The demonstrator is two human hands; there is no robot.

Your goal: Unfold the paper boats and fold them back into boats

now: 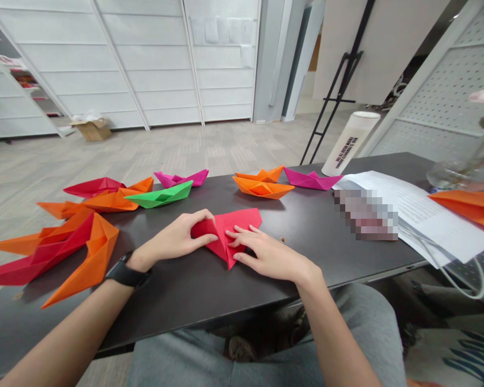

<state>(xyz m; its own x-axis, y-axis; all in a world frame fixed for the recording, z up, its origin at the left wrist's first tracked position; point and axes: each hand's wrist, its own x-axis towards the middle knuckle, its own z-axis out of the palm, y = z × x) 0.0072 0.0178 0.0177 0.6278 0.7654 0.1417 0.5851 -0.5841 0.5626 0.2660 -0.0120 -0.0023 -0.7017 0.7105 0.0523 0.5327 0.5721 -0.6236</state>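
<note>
A partly folded red paper sheet [242,223] lies on the dark table [193,290] in front of me. My left hand [177,236], with a black watch on its wrist, pinches the sheet's left flap between thumb and fingers. My right hand [262,252] lies over the sheet's lower right part, fingers pressed down on a fold. Both hands touch the paper.
Several folded paper boats stand on the table: a green one [161,196], pink ones [181,177], orange ones [262,188] and red and orange ones at the left [64,247]. White printed sheets [419,215], a white cylinder [349,142] and a glass vase [460,169] are at the right.
</note>
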